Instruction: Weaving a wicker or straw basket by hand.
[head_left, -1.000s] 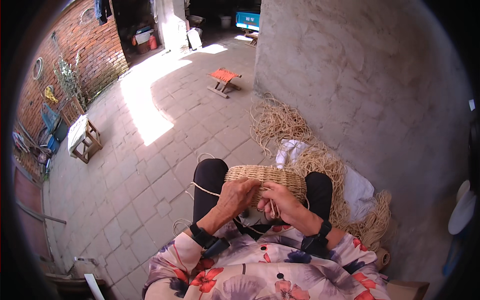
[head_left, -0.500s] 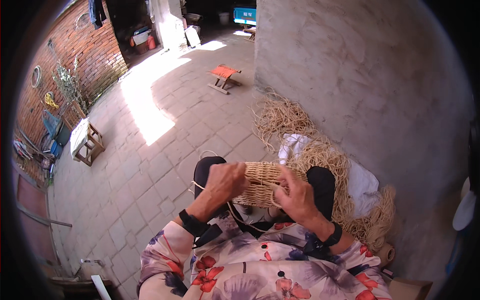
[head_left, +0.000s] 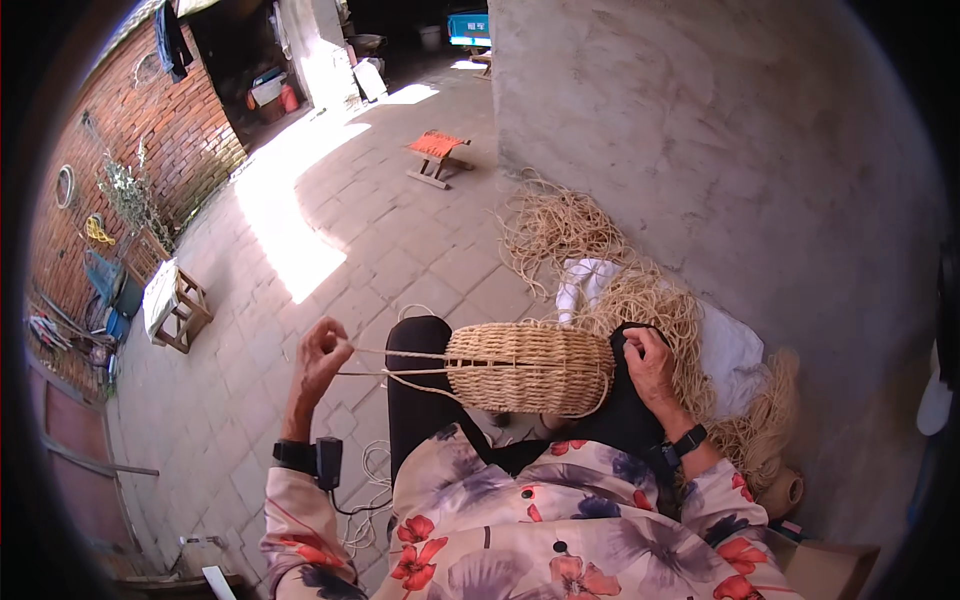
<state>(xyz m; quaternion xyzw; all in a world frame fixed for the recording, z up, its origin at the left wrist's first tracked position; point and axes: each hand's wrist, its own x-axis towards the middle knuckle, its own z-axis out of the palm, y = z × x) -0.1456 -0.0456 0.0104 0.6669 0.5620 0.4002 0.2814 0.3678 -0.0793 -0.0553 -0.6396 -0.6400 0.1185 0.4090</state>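
Across my knees lies a woven straw-coloured basket (head_left: pixel 530 370), its long narrow body reaching from one thigh to the other, with a dark slit along the middle of its left half. My left hand (head_left: pixel 322 355) is out to the left, fingers closed on a straw cord (head_left: pixel 400 353) that runs taut from the basket. A second strand stretches just below it toward the same hand. Beside the basket's right end, over my right knee, my right hand (head_left: pixel 652 368) is closed with the fingers curled; whether something thin is in them cannot be made out.
Heaps of loose straw cord (head_left: pixel 650 310) and white cloth (head_left: pixel 728 365) lie to my right along the grey wall (head_left: pixel 720 150). A cord spool (head_left: pixel 785 492) stands nearer. An orange folding stool (head_left: pixel 437 147) and a wooden chair (head_left: pixel 180 310) stand on the paving.
My left hand has left the basket and moved far left, drawing cord out. My right hand has shifted right, off the basket, whose woven side is now uncovered.
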